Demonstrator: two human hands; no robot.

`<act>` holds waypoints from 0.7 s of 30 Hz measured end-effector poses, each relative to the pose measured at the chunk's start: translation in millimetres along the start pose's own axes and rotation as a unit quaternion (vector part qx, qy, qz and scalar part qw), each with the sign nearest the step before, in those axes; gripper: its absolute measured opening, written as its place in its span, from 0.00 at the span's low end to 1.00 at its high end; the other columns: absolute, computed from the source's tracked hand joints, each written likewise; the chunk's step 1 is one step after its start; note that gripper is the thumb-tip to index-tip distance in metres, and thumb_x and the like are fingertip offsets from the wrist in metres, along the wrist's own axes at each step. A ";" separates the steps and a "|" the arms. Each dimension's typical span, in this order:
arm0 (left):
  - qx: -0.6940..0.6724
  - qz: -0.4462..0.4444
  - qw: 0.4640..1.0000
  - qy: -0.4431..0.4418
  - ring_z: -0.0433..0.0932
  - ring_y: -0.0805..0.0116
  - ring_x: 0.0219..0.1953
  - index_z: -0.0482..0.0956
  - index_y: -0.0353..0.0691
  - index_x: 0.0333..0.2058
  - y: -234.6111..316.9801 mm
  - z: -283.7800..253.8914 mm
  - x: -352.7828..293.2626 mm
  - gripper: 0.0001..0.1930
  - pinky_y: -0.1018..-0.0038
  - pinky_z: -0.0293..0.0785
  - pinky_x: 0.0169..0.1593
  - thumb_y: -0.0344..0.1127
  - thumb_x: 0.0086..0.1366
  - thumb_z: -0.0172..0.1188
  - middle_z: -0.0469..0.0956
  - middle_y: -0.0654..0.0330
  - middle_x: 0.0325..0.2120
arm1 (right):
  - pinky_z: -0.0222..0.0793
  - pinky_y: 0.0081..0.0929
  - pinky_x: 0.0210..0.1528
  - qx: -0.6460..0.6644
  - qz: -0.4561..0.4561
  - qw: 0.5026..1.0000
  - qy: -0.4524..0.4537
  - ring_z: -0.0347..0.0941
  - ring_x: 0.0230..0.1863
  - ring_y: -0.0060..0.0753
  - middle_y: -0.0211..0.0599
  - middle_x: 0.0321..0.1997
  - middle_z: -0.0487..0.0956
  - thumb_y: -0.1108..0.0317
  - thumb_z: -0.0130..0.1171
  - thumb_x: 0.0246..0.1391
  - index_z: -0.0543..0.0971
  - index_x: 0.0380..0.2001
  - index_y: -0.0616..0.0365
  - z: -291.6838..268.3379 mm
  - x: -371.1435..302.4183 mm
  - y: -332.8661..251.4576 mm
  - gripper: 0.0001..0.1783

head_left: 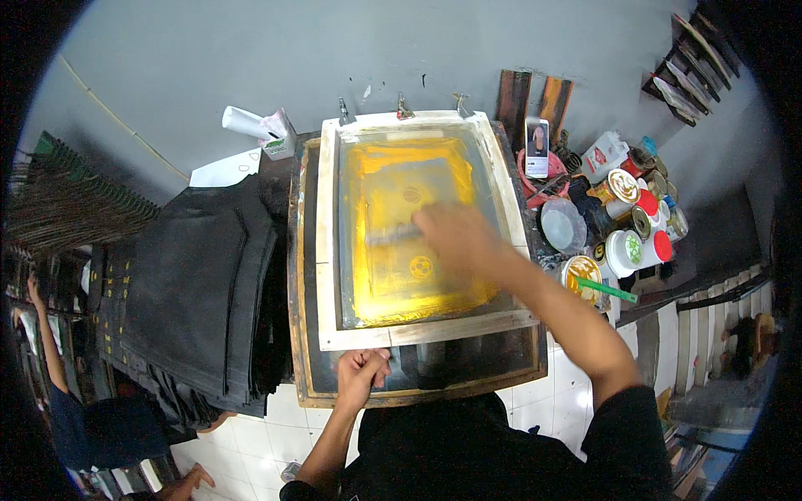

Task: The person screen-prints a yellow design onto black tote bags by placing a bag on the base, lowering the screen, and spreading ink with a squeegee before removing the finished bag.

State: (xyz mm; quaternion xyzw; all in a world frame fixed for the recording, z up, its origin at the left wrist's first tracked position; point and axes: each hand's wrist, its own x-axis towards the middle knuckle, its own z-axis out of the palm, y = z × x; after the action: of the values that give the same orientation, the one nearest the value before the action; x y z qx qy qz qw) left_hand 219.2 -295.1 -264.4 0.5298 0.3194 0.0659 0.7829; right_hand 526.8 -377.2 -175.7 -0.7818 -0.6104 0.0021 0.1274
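A white wooden silk-screen frame [327, 250] lies on a dark board [418, 367] edged in worn brown. Yellow ink [368, 288] is smeared over the mesh, around small ball designs [421, 267]. Over the middle of the mesh, my right hand [451, 234] is closed and smeared by motion. A blurred squeegee [391, 237] sticks out from it to the left, lying across the mesh. Just below the frame's near edge, my left hand [363, 371] is curled with its fingers bent in. Whatever its fingers enclose, if anything, is hidden.
A stack of black fabric pieces [188, 284] lies at left. To the right crowd ink tubs [625, 185], a clear bowl [564, 225], an open tub [581, 271] with a green stick [606, 290] and a phone [537, 149]. Clamps [404, 107] stand along the frame's far edge. Another person [109, 430] is at far left.
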 end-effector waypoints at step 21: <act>0.365 0.297 0.882 -0.028 0.80 0.54 0.50 0.81 0.34 0.47 142.0 35.8 95.8 0.13 0.63 0.73 0.56 0.30 0.66 0.61 0.82 0.49 0.47 | 0.75 0.49 0.49 -0.052 0.099 0.994 0.005 0.80 0.48 0.50 0.46 0.43 0.82 0.60 0.65 0.56 0.76 0.43 0.59 6.8 82.8 73.0 0.18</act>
State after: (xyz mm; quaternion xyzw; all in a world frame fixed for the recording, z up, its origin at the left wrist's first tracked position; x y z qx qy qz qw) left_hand 348.4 -219.9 -173.5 0.8496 0.1262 0.1592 0.4867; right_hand 616.4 -313.1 -184.4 -0.8438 -0.5288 -0.0209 0.0892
